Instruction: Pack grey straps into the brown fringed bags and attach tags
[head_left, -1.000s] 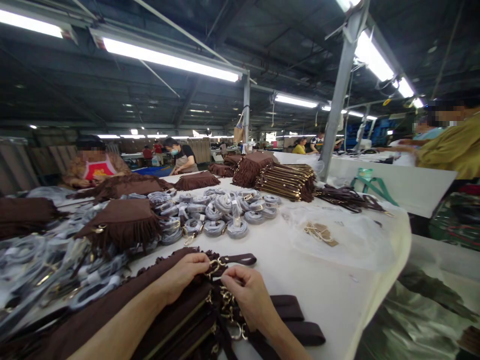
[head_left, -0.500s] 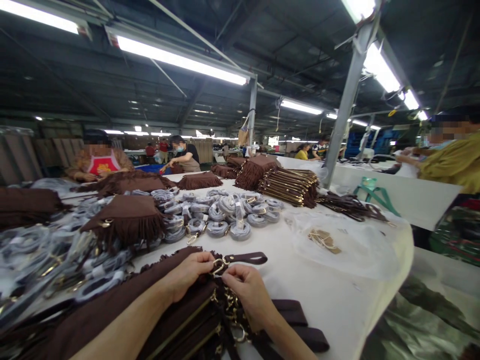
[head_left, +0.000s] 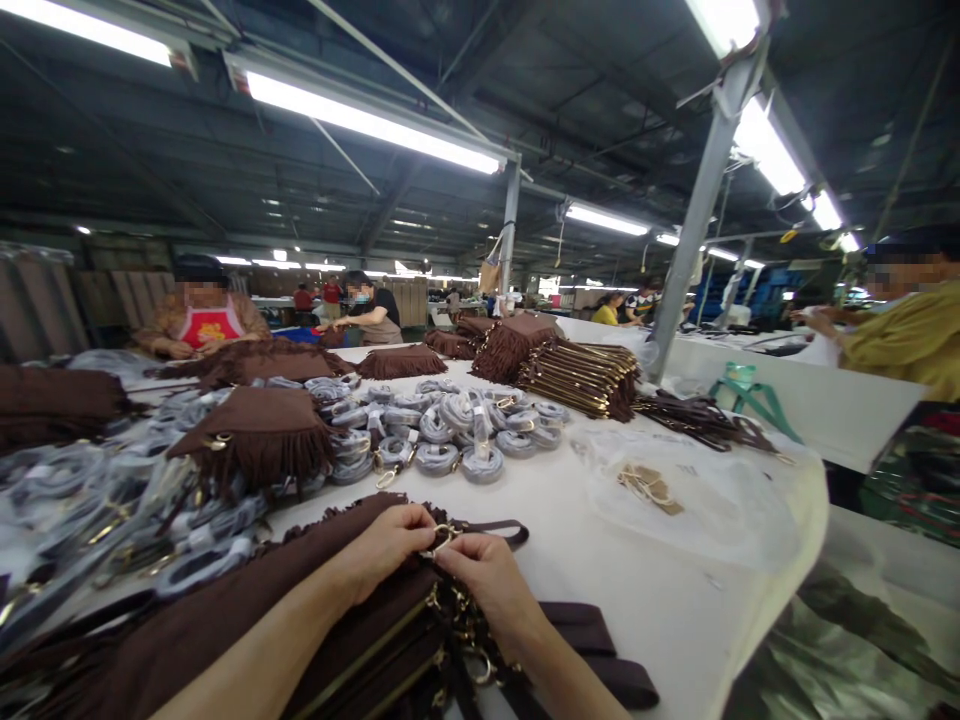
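Evidently, the brown bags are stacked left of the worktop's curved right edge, their insides hidden. Above them, a gold clasp is pinched in the narrow grip of left hand and right hand, both forearms angled inward.

Tube lights overhead glare white; roof is dim. Tabletop evenly lit, shadows soft. Edges stretched; far detail soft.
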